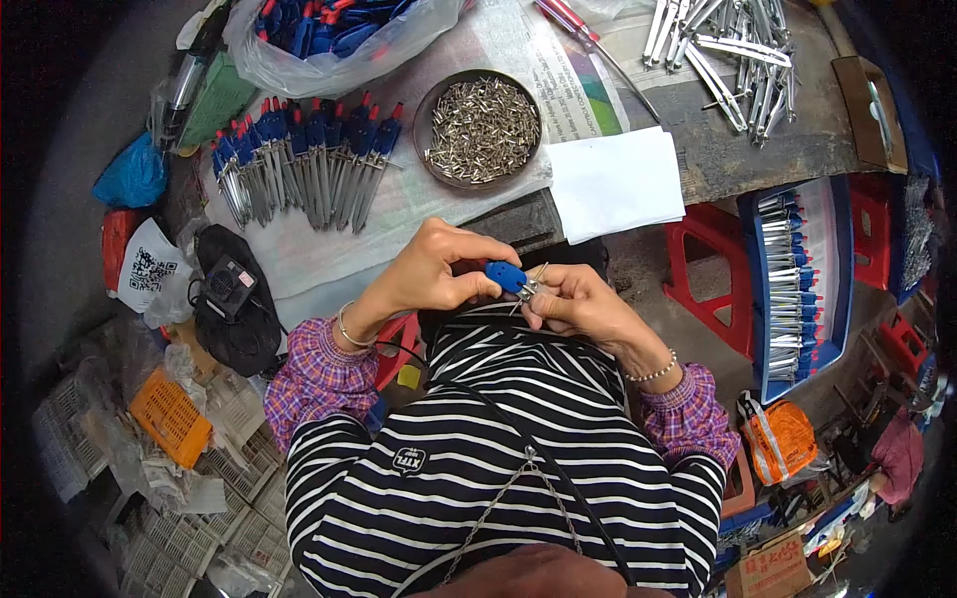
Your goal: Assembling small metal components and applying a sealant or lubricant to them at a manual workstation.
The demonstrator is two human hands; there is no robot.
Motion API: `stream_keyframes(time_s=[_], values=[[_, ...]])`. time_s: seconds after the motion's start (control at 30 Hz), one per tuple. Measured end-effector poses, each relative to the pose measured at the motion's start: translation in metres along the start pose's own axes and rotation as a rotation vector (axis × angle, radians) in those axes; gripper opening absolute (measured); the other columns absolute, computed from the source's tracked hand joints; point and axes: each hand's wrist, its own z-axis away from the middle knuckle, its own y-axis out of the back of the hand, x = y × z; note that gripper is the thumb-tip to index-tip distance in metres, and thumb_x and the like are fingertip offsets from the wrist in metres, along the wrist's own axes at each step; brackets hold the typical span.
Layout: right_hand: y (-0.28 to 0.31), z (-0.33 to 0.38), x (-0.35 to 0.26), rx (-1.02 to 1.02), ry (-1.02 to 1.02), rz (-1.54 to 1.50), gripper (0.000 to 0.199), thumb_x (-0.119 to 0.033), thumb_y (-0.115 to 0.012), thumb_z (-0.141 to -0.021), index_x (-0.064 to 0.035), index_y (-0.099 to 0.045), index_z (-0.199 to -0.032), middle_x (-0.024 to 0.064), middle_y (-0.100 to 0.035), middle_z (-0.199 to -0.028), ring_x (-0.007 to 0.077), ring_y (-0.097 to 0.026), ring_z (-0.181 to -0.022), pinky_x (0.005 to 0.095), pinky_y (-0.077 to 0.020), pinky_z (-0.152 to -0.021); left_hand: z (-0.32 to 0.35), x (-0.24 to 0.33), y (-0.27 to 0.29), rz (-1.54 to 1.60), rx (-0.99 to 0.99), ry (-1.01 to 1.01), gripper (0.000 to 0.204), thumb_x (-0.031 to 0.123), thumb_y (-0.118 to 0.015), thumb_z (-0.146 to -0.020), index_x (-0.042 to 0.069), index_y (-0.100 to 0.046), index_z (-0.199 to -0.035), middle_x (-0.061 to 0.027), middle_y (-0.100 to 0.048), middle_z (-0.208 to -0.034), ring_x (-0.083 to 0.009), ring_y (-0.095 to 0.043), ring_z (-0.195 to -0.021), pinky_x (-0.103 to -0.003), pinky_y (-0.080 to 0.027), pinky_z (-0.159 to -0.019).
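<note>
In front of my striped apron, my left hand pinches a small blue plastic handle between thumb and fingers. My right hand closes on small metal parts at the handle's right end. Whether these parts are joined to the handle is too small to tell. Just beyond my hands, a round bowl holds many short metal pins. Left of it lies a fanned row of metal tools with blue handles and red tips.
A plastic bag of blue handles sits at the far left of the table. A screwdriver, white paper and loose metal arms lie rightward. Red stools and a blue tray of similar tools stand at right.
</note>
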Motion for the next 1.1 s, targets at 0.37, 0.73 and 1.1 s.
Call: stream_keyframes(time_s=[0.37,0.73,1.1], values=[[-0.0034,0.0030,-0.0027,0.005,-0.005,0.056,0.012,-0.007,-0.052,-0.089,-0.0008,-0.057,-0.098,-0.0009,-0.057,-0.069,-0.0001,-0.036,-0.048,0.0147,-0.0256,-0.042,-0.0020,-0.0022,-0.0015,0.006,-0.032,-0.023,0.025,0.000,-0.067,-0.067,-0.003,-0.067,-0.091,-0.0117,-0.067,-0.072,-0.0126,-0.063,-0.055,-0.023,-0.048,-0.050],[0.0025,0.0038,-0.0027,-0.015,0.000,0.031,0.011,-0.010,-0.053,-0.088,-0.0020,-0.060,-0.091,-0.0033,-0.057,-0.067,0.0009,-0.039,-0.050,0.0159,-0.0288,-0.044,-0.0048,0.0038,0.0000,0.014,-0.046,0.027,0.025,0.000,-0.067,-0.065,-0.003,-0.067,-0.091,-0.0107,-0.067,-0.071,-0.0122,-0.063,-0.056,-0.023,-0.048,-0.050],[-0.0009,0.0032,-0.0062,0.028,0.008,0.051,0.012,-0.007,-0.051,-0.089,-0.0003,-0.057,-0.097,-0.0010,-0.056,-0.067,0.0000,-0.035,-0.046,0.0154,-0.0244,-0.041,-0.0005,0.0004,-0.0044,-0.012,0.064,-0.015,0.024,-0.004,-0.064,-0.067,-0.004,-0.067,-0.091,-0.0108,-0.067,-0.072,-0.0117,-0.063,-0.057,-0.022,-0.049,-0.052]])
